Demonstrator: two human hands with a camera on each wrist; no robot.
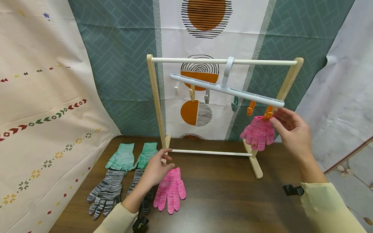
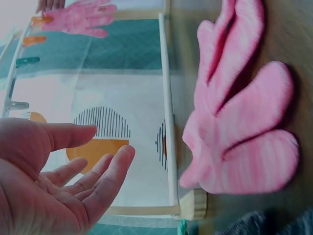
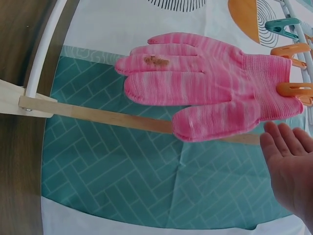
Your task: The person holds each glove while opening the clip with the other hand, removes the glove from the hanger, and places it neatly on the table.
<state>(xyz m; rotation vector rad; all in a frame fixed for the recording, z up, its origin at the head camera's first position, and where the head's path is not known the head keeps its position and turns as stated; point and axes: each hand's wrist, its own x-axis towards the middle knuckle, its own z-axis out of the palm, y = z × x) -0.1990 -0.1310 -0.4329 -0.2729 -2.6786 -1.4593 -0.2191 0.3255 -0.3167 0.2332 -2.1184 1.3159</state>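
Note:
A pink glove [image 1: 259,132] hangs by its cuff from an orange clip [image 1: 268,113] at the right end of a pale blue hanger [image 1: 204,84]. In the right wrist view a brown stain marks one finger of this pink glove [image 3: 195,73]. My right hand [image 1: 294,134] is beside the cuff and clip, its fingers extended and gripping nothing. My left hand [image 1: 155,170] hovers with relaxed, parted fingers above the table, near a second pink glove [image 1: 170,191]. Nothing lies between its thumb and fingers in the left wrist view.
The hanger hooks over the top bar of a wooden rack [image 1: 154,94]. More clips hang along it, including a green clip [image 1: 234,103] and a yellow clip [image 1: 192,93]. Green gloves [image 1: 120,157] and grey striped gloves [image 1: 107,191] lie at the table's left.

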